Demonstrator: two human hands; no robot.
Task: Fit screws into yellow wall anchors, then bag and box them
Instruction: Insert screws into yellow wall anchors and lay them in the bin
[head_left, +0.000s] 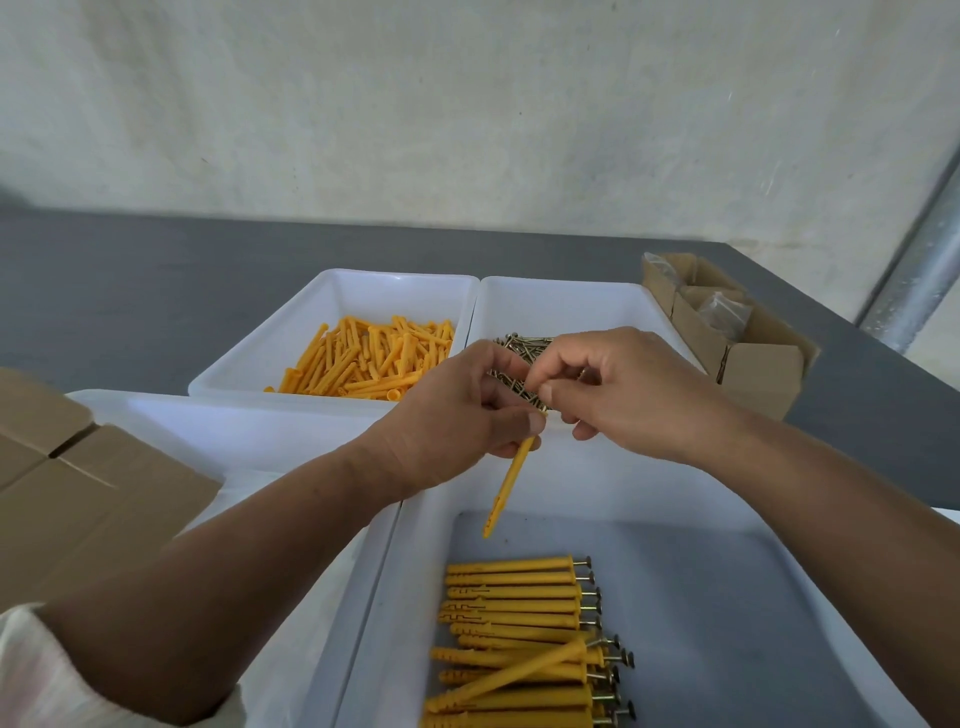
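The left hand (457, 410) curls its fingers round a yellow wall anchor (506, 486), which hangs tip-down above the near white bin (415, 545). The right hand (623, 395) fingers pinch a screw (542, 410) at the anchor's top.

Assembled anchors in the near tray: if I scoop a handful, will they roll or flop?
Probably stiff: the assembled anchors lie straight, with no sag. Likely to roll, being round; one slanted anchor lies crosswise over the row. The protruding screw heads may snag neighbours.
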